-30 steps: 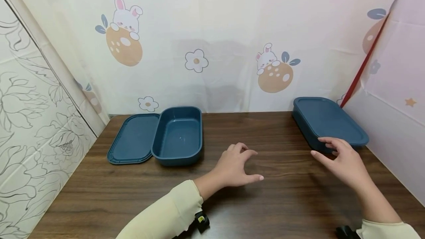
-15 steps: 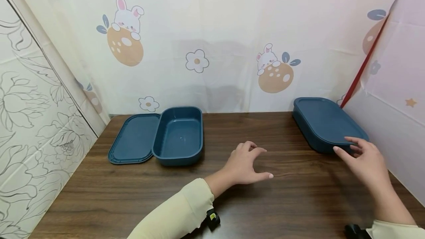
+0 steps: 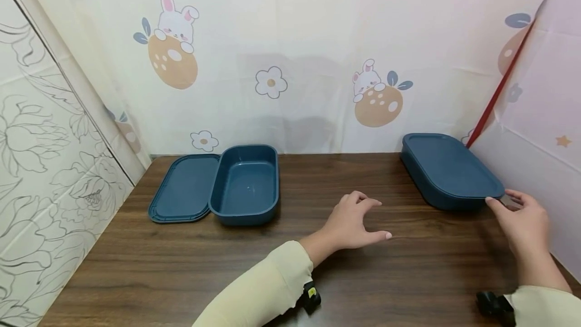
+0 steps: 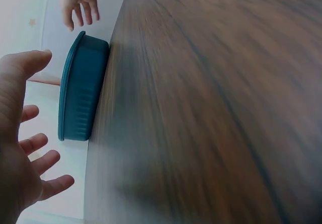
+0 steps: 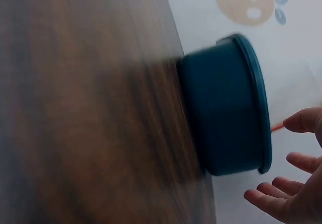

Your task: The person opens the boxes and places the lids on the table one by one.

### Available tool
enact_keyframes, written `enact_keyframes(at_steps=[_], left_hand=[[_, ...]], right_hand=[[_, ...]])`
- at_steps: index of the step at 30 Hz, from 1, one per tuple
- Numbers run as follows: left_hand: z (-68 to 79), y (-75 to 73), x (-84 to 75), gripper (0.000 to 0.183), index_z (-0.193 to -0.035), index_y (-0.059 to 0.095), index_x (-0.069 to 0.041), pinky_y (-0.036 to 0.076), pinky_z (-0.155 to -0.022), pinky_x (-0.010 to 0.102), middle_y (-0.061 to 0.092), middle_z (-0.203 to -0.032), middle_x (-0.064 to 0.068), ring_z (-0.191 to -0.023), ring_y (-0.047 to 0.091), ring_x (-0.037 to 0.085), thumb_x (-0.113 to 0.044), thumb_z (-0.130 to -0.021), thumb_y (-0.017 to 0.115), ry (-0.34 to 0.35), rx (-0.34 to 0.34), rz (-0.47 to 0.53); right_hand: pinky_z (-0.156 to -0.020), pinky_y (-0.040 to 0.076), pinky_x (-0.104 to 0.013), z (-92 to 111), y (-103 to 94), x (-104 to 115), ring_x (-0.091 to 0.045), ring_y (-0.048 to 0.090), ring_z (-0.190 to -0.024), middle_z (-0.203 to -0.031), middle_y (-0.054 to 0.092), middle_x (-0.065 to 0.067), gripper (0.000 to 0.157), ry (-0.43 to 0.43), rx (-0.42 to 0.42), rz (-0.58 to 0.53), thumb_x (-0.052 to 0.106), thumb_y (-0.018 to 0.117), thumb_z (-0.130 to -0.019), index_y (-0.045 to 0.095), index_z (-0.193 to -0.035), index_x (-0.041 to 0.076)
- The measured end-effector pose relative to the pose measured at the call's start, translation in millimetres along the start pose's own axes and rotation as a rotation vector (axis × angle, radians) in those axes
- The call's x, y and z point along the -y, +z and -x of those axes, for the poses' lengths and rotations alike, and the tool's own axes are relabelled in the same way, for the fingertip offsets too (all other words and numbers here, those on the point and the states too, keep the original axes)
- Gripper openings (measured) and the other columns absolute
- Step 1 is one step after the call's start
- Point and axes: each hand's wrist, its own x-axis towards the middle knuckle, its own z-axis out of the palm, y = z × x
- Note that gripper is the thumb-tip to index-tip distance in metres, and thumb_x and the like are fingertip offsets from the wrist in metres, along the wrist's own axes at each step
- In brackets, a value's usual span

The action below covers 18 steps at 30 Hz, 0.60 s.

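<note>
A dark blue rectangular container (image 3: 454,165) with its lid on stands at the table's right end. My right hand (image 3: 524,221) is at its front right corner, thumb and fingers spread. In the right wrist view, the fingers (image 5: 274,196) are just off the container's lid side; whether any fingertip touches it I cannot tell. Over the middle of the table hovers my left hand (image 3: 356,221), fingers parted and thumb out, holding nothing. On the left, an uncovered blue container (image 3: 247,185) stands beside a matching flat lid (image 3: 186,188), overlapping its edge in the head view.
The wooden table (image 3: 204,266) backs onto a printed curtain (image 3: 308,39) with rabbits and flowers. A pale wall covering (image 3: 544,175) closes in the right side, near the lidded container. On the left hangs a flower-patterned panel (image 3: 54,165).
My right hand has moved right along the front of the lidded container to its right corner. The left hand has drifted right. The containers and loose lid stay put.
</note>
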Motion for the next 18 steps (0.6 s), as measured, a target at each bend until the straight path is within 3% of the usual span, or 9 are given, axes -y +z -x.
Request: enact_keyframes(at_steps=[2, 3, 6, 9, 13, 18], left_hand=[[-5.0, 3.1, -1.3, 0.064, -0.136, 0.057, -0.026, 0.042, -0.085, 0.018, 0.050, -0.126, -0.003, -0.110, 0.047, 0.010, -0.059, -0.083, 0.067, 0.001, 0.001, 0.031], [-7.5, 4.7, -2.1, 0.063, -0.136, 0.057, -0.026, 0.042, -0.086, 0.018, 0.049, -0.127, -0.003, -0.111, 0.047, 0.009, -0.059, -0.083, 0.067, -0.002, 0.004, 0.048], [-14.6, 9.6, -4.2, 0.063, -0.136, 0.056, -0.026, 0.042, -0.088, 0.018, 0.049, -0.129, -0.003, -0.114, 0.047, 0.010, -0.059, -0.083, 0.068, -0.011, 0.016, 0.087], [-20.9, 14.7, -6.1, 0.063, -0.137, 0.056, -0.026, 0.042, -0.089, 0.018, 0.049, -0.130, -0.004, -0.116, 0.047, 0.009, -0.058, -0.083, 0.067, -0.018, 0.025, 0.109], [-29.1, 20.9, -7.5, 0.061, -0.136, 0.057, -0.025, 0.041, -0.088, 0.015, 0.049, -0.129, -0.005, -0.115, 0.048, 0.008, -0.056, -0.084, 0.067, -0.011, 0.019, 0.132], [-38.7, 26.1, -8.0, 0.059, -0.135, 0.057, -0.025, 0.040, -0.087, 0.013, 0.050, -0.129, -0.005, -0.115, 0.048, 0.006, -0.054, -0.085, 0.068, -0.010, 0.011, 0.176]], right_hand=[[-0.100, 0.036, -0.063, -7.3, -1.3, -0.8, -0.051, 0.030, -0.134, -0.155, 0.019, -0.029, 0.076, 0.051, 0.022, -0.043, 0.041, 0.051, -0.097, 0.022, -0.153, -0.001], [-0.097, 0.042, -0.056, -11.2, -2.4, -1.6, -0.047, 0.040, -0.129, -0.157, 0.017, -0.027, 0.079, 0.072, 0.037, -0.065, 0.044, 0.052, -0.096, 0.020, -0.154, 0.000], [-0.078, 0.055, -0.031, -21.7, -5.1, -3.3, -0.017, 0.064, -0.094, -0.158, 0.012, -0.026, 0.085, 0.101, 0.087, -0.173, 0.046, 0.056, -0.094, 0.016, -0.155, 0.003], [-0.051, 0.048, -0.015, -30.2, -5.0, -4.3, 0.010, 0.049, -0.066, -0.160, 0.008, -0.022, 0.089, 0.127, 0.117, -0.323, 0.041, 0.063, -0.092, 0.013, -0.157, 0.008], [-0.049, 0.051, -0.019, -36.2, -3.0, -3.2, 0.006, 0.056, -0.060, -0.162, 0.007, -0.007, 0.094, 0.204, 0.129, -0.528, 0.035, 0.072, -0.087, 0.012, -0.158, 0.019], [-0.047, 0.050, -0.020, -39.5, -1.2, -3.1, 0.002, 0.057, -0.054, -0.161, 0.010, 0.006, 0.098, 0.256, 0.141, -0.645, 0.032, 0.077, -0.083, 0.013, -0.158, 0.023]])
